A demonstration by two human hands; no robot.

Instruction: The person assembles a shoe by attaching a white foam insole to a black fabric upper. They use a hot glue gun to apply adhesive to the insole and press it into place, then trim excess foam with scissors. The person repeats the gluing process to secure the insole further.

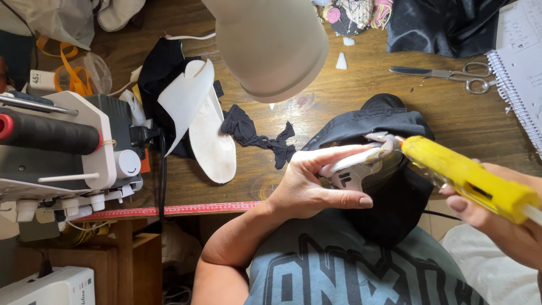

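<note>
Nozzle of the glue gun (468,178), gripped in the right hand (502,223), meets the shoe (372,164) at near right; left hand (307,186) fingers pinch its trim. Advice: keep fingertips off the glue line, bead thin.

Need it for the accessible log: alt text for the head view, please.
Seen from above, a person's right hand aims a yellow glue gun at a black shoe, where the left hand pinches a pale strip with its fingers. On the wooden table lie scissors, white insoles, black fabric scraps and a sewing machine.
</note>
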